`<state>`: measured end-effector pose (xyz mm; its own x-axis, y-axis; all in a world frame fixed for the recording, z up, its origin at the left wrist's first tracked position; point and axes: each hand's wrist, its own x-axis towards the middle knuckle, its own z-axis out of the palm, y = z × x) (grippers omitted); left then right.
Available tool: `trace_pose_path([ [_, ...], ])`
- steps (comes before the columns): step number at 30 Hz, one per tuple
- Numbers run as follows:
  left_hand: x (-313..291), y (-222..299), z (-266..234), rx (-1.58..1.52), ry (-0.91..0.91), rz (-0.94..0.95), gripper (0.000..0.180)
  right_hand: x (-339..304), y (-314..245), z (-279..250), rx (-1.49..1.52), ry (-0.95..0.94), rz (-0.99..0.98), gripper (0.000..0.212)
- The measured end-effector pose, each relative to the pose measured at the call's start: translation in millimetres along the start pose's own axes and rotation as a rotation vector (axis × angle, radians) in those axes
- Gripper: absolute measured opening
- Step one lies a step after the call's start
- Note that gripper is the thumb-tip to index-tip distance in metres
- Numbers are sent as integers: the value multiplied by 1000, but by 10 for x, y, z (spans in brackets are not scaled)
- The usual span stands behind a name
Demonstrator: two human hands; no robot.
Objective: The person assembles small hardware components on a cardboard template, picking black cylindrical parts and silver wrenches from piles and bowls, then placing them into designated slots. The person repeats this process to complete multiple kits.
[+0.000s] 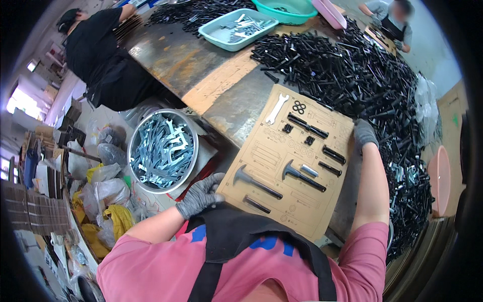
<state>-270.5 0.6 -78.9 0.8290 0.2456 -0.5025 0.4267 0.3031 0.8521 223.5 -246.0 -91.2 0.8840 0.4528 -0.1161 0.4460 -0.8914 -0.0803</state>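
Observation:
A printed cardboard sheet (pixel 269 151) lies tilted before me, its near edge against my apron. My left hand (pixel 201 195), in a grey glove, grips its left edge; my right hand (pixel 365 133), gloved alike, closes on the right edge. Near the far left corner sits a silver open-ended wrench (pixel 277 109), beside several small black rings (pixel 299 106). Black rods (pixel 308 126) and short black threaded pieces (pixel 287 128) lie along the middle. Lower down are two black T-shaped pieces (pixel 261 187), a silver cylinder (pixel 309 170) and a short black bar (pixel 256 204).
Black bolts (pixel 327 65) are heaped across the metal table (pixel 231 121). A metal bowl of wrenches (pixel 132 151) stands at left. Farther off are a turquoise tray (pixel 209 36), a green basin (pixel 287 19) and two people (pixel 103 50). A pink basin (pixel 439 181) is at right.

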Motion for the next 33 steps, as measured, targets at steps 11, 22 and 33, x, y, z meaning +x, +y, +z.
trace_pose_path([
  [11, 40, -84, -691, -234, 305, 261, 35, -50, -672, 182, 1067, -211, 219, 37],
  [22, 678, 288, -2452, -265, 886, 430, 29, -3, -2297, 213, 1637, -402, 302, 39],
  [33, 1161, 703, -3540, -548, 1038, 493, 15, 55, -3206, 443, 2114, -522, 144, 43],
])
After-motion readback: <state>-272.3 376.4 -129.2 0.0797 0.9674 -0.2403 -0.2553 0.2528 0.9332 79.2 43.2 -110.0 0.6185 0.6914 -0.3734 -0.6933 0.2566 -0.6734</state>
